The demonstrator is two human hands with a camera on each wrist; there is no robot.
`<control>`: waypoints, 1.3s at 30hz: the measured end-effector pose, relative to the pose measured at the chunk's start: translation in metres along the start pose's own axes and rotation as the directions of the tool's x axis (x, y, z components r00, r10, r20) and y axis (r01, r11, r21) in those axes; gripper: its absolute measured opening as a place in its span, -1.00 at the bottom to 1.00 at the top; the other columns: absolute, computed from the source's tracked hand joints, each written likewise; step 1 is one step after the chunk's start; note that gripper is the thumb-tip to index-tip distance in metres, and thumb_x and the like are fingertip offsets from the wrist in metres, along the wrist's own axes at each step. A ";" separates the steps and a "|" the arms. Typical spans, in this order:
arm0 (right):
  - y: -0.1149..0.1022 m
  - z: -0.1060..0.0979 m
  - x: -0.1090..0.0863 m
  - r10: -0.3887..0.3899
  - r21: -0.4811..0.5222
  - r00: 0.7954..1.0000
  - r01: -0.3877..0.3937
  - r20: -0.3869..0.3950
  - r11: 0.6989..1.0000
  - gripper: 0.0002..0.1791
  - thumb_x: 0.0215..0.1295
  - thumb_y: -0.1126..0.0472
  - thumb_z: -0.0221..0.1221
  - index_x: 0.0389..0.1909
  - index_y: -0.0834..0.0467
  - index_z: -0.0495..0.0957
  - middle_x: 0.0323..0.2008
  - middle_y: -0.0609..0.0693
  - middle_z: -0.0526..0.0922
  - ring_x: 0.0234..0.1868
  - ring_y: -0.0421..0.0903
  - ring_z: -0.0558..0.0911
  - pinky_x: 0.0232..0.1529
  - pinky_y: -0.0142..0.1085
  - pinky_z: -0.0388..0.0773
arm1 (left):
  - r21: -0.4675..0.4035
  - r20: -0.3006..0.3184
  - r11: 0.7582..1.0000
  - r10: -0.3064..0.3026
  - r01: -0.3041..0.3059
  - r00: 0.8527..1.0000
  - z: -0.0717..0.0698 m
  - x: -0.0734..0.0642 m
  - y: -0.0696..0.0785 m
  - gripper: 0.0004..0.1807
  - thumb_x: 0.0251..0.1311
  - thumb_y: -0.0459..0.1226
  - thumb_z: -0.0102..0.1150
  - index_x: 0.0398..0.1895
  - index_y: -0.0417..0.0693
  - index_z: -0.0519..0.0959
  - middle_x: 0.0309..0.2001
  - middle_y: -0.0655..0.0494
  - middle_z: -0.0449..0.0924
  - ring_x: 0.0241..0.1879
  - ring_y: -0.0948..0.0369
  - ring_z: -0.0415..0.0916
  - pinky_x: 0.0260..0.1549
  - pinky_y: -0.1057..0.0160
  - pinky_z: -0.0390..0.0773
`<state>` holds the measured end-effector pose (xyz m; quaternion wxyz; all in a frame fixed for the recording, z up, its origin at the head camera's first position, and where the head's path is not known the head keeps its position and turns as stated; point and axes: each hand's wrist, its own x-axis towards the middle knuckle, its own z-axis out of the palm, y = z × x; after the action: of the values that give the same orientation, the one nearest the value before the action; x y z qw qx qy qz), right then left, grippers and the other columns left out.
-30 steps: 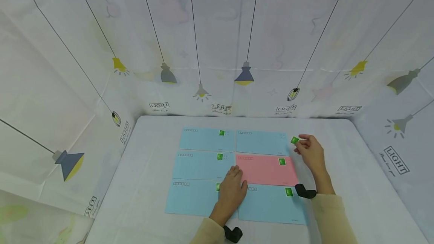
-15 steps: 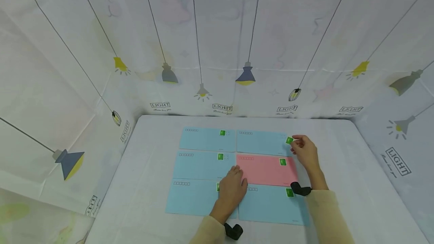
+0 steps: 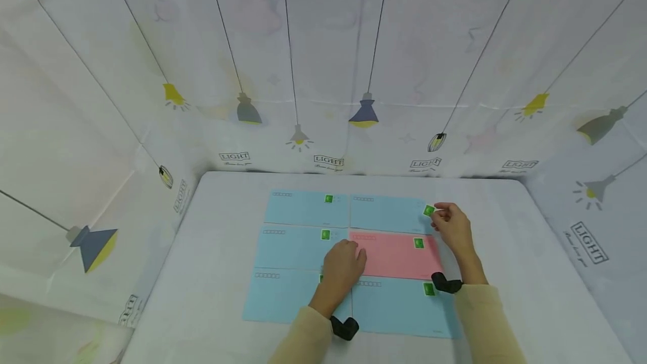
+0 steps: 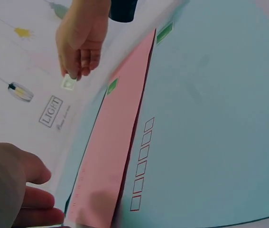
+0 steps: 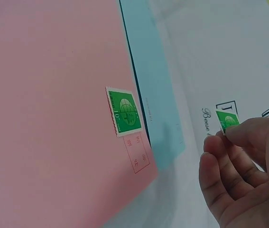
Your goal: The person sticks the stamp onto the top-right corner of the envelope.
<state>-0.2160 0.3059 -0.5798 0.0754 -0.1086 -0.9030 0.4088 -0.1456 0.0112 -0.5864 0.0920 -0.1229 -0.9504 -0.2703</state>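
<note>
Between thumb and fingertips my right hand (image 3: 455,232) pinches a green postage stamp (image 3: 428,210) with a white edge. In the head view this stamp overlaps the right end of the far right blue envelope (image 3: 384,213); the right wrist view shows the stamp (image 5: 227,119) held up at a tilt. My left hand (image 3: 343,265) is over the middle of the envelopes, close to the left end of the pink envelope (image 3: 394,260), and holds nothing. Its fingers (image 4: 39,213) are loosely bent in the left wrist view. A green stamp (image 5: 125,112) lies on the pink envelope.
Blue envelopes (image 3: 293,249) lie in two columns around the pink one, several bearing a green stamp near the right end. All rest on a white table (image 3: 202,274). Behind it hangs a white backdrop (image 3: 323,72) printed with lamps. Each wrist wears a black device (image 3: 345,328).
My right hand has moved left with the stamp, from beside the far right envelope to over its end. My left hand has drawn its fingers in.
</note>
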 end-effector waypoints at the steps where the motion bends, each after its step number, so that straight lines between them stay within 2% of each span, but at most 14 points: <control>1: 0.000 0.000 0.001 -0.003 -0.002 1.000 0.003 -0.003 1.000 -0.60 0.47 0.15 0.09 0.22 0.25 0.47 -0.12 0.23 0.68 -0.32 -0.13 0.69 -0.39 -0.54 0.55 | -0.004 -0.013 1.000 0.002 -0.002 1.000 0.000 0.004 0.000 -0.73 0.34 -0.17 0.19 -0.21 -0.20 0.74 -0.33 -0.01 0.73 -0.31 0.11 0.68 -0.37 0.20 0.69; 5: -0.002 0.000 0.004 0.004 0.011 1.000 -0.004 0.000 1.000 -0.61 0.47 0.13 0.08 0.21 0.23 0.47 -0.13 0.21 0.66 -0.29 -0.10 0.69 -0.37 -0.55 0.55 | -0.003 -0.057 1.000 0.013 -0.013 0.998 0.003 0.022 -0.003 -0.74 0.35 -0.20 0.19 -0.16 -0.22 0.73 -0.23 -0.05 0.73 -0.21 0.08 0.69 -0.24 0.15 0.72; 8: -0.004 0.002 0.006 0.025 0.022 1.000 -0.025 0.012 0.999 -0.60 0.48 0.12 0.07 0.21 0.23 0.46 -0.10 0.20 0.65 -0.27 -0.10 0.68 -0.35 -0.60 0.55 | 0.032 -0.088 0.999 0.033 -0.030 0.996 0.007 0.034 -0.005 -0.77 0.34 -0.22 0.21 -0.15 -0.22 0.72 -0.17 -0.06 0.73 -0.16 0.07 0.69 -0.19 0.16 0.72; 13: -0.007 0.007 0.014 0.030 0.052 0.999 -0.031 0.014 0.998 -0.60 0.48 0.13 0.08 0.21 0.26 0.46 -0.09 0.24 0.66 -0.23 -0.05 0.69 -0.33 -0.60 0.56 | 0.093 -0.092 0.995 0.049 -0.041 0.995 0.009 0.050 -0.006 -0.75 0.36 -0.22 0.19 -0.12 -0.23 0.71 -0.08 -0.05 0.72 -0.08 0.09 0.69 -0.09 0.20 0.71; 17: -0.007 0.013 0.020 0.046 0.081 0.999 -0.047 0.015 0.996 -0.60 0.47 0.14 0.09 0.21 0.26 0.46 -0.09 0.25 0.67 -0.21 -0.05 0.71 -0.30 -0.55 0.61 | 0.126 -0.047 0.991 0.039 -0.033 0.998 0.008 0.057 -0.005 -0.73 0.39 -0.21 0.17 -0.12 -0.25 0.69 -0.04 -0.06 0.70 -0.05 0.09 0.69 -0.08 0.21 0.71; 23: -0.008 0.020 0.029 0.087 0.113 0.996 -0.088 0.016 0.990 -0.61 0.45 0.17 0.10 0.20 0.27 0.46 -0.09 0.25 0.66 -0.19 -0.01 0.73 -0.29 -0.51 0.64 | 0.171 0.031 0.985 0.028 -0.033 0.999 0.013 0.060 -0.005 -0.68 0.43 -0.18 0.12 -0.07 -0.29 0.66 -0.08 -0.06 0.67 -0.06 0.13 0.65 -0.08 0.22 0.71; 26: -0.008 0.022 0.034 0.108 0.122 0.994 -0.109 0.013 0.986 -0.62 0.44 0.19 0.08 0.19 0.28 0.47 -0.09 0.25 0.66 -0.21 -0.01 0.74 -0.33 -0.52 0.62 | 0.286 0.074 0.956 0.041 -0.060 0.996 0.016 0.060 -0.006 -0.65 0.45 -0.15 0.10 -0.04 -0.28 0.67 -0.09 -0.04 0.68 -0.06 0.16 0.63 -0.07 0.27 0.70; 28: -0.008 0.024 0.037 0.118 0.121 0.993 -0.118 0.010 0.986 -0.62 0.43 0.20 0.07 0.18 0.28 0.47 -0.09 0.25 0.66 -0.24 -0.04 0.74 -0.35 -0.53 0.61 | 0.370 0.107 0.925 0.052 -0.088 0.993 0.018 0.060 -0.007 -0.64 0.46 -0.13 0.08 -0.03 -0.25 0.68 -0.08 0.00 0.68 -0.05 0.18 0.61 -0.06 0.31 0.69; 30: -0.007 0.024 0.041 0.129 0.112 0.992 -0.129 0.009 0.985 -0.62 0.42 0.22 0.07 0.18 0.28 0.48 -0.11 0.24 0.66 -0.26 -0.05 0.74 -0.36 -0.52 0.60 | 0.417 0.132 0.903 0.050 -0.101 0.990 0.020 0.060 -0.007 -0.63 0.48 -0.11 0.05 -0.02 -0.22 0.69 -0.06 0.02 0.69 -0.03 0.19 0.60 -0.05 0.33 0.68; 35: -0.006 0.026 0.047 0.147 0.083 0.988 -0.150 0.046 0.985 -0.61 0.44 0.19 0.11 0.20 0.27 0.46 -0.11 0.25 0.68 -0.27 -0.02 0.75 -0.35 -0.48 0.60 | 0.426 0.149 0.903 -0.010 -0.055 0.989 0.025 0.062 -0.005 -0.64 0.46 -0.12 0.09 0.04 -0.20 0.69 0.02 0.03 0.69 0.09 0.19 0.61 -0.03 0.29 0.69; 39: -0.007 0.028 0.049 0.144 0.065 0.986 -0.150 0.084 0.987 -0.61 0.45 0.18 0.14 0.18 0.29 0.45 -0.12 0.26 0.67 -0.29 -0.06 0.73 -0.32 -0.44 0.64 | 0.464 0.171 0.884 -0.023 -0.060 0.985 0.028 0.063 -0.004 -0.68 0.37 -0.19 0.21 0.06 -0.17 0.68 0.10 0.03 0.66 0.20 0.17 0.56 0.07 0.28 0.65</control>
<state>-0.2702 0.2935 -0.5910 0.0132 -0.1560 -0.8797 0.4490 -0.2098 0.0339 -0.5965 0.0394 -0.1292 -0.9906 -0.0209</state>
